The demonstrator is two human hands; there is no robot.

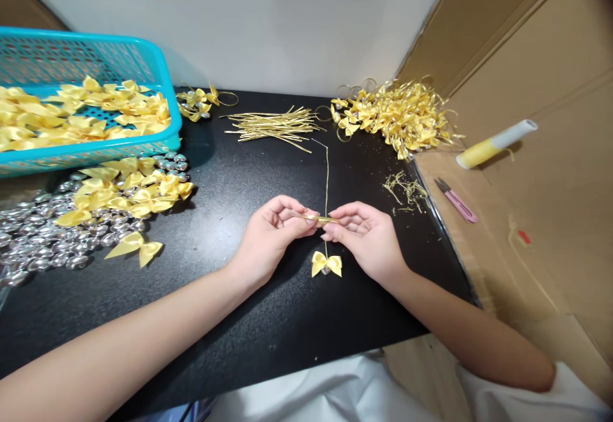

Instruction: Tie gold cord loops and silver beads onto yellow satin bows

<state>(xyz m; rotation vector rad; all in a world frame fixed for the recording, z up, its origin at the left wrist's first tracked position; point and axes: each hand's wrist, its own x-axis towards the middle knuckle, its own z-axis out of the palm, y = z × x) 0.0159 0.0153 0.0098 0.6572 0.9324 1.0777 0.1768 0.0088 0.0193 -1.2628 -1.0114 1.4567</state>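
Observation:
My left hand (274,233) and my right hand (364,235) are both closed in a pinch, close together over the middle of the table. Between their fingertips runs a short gold strip (316,218), held level. A thin gold cord (327,182) passes beneath or behind the strip, stretching away toward the back. At its near end a yellow satin bow (326,262) with a small silvery bead lies just below my fingers. Whether the strip is wrapped round the cord is hidden by my fingertips.
At left stands a turquoise basket (175,129) of yellow bows, with silver beads (43,233) and loose bows (138,195) before it. Gold strips (272,125) and finished bow pieces (397,115) lie at the back. Cord scraps (406,189), pink snips (457,202) and a tube (498,144) are at right.

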